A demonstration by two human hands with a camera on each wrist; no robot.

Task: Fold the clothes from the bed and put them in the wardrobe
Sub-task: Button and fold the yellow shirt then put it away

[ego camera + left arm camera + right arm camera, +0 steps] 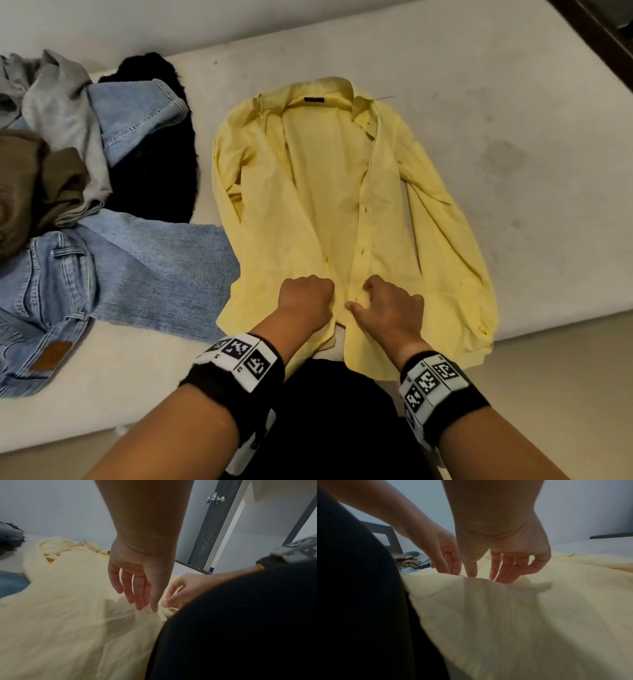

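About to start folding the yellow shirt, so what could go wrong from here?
The yellow shirt lies open, both hands at its front edges; folding it unbuttoned may let the panels slip apart. Its left edge overlaps the jeans, which could drag along. The hem hangs over the bed edge and may slide off.

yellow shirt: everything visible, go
The yellow shirt is light woven cloth with a collar, a dark neck label and long sleeves. It lies face up on the bed, front open, collar away from the person, hem over the near edge. Left hand and right hand pinch its front edges. Its left side overlaps jeans.
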